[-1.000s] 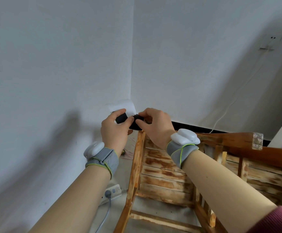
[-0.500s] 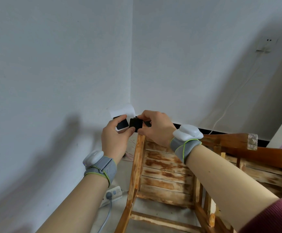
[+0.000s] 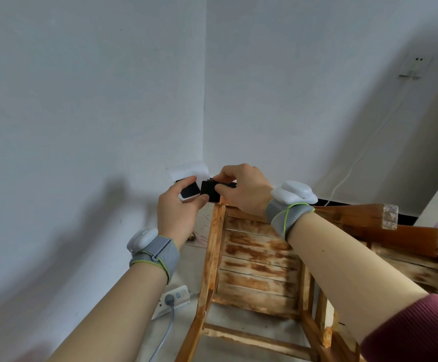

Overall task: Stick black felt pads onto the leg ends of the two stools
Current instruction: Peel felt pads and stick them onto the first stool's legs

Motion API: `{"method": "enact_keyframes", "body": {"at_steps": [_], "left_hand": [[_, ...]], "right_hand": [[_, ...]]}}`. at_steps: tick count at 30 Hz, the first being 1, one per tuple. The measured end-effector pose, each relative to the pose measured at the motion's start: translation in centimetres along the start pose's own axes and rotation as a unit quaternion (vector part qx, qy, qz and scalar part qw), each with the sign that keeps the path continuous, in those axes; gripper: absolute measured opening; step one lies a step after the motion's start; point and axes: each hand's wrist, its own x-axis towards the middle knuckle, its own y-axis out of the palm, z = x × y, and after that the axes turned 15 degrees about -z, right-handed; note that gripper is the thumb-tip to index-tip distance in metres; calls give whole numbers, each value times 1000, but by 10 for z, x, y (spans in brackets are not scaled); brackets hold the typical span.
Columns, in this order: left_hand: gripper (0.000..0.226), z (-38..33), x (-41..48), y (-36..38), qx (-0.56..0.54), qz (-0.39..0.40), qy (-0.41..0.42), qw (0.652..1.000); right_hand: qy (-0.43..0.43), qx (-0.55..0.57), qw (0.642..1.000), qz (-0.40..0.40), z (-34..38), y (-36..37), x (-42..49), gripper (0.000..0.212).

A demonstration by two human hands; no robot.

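Head view, black sq felt pad, pinched

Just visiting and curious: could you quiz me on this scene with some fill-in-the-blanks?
The right hand pinches a ____ felt pad.
The left hand holds a ____ backing sheet.
The tipped stool is made of ____.
The power strip lies on the ____.
Missing words: black, white, wood, floor.

power strip, wall socket, white cable
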Motion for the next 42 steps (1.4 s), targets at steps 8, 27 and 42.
{"method": "enact_keyframes", "body": {"at_steps": [8,27,42], "left_hand": [[39,0,2,7,-6,-27,-9,1000],[26,-17,-4,-22,-21,-60,-99,993],[50,-42,-154,-77,-99,17,-270,957]], "right_hand": [[12,3,1000,-24,1,7,5,8],[23,-33,999,10,9,-3,-31,38],[250,142,957,25,36,-65,-169,27]]}}
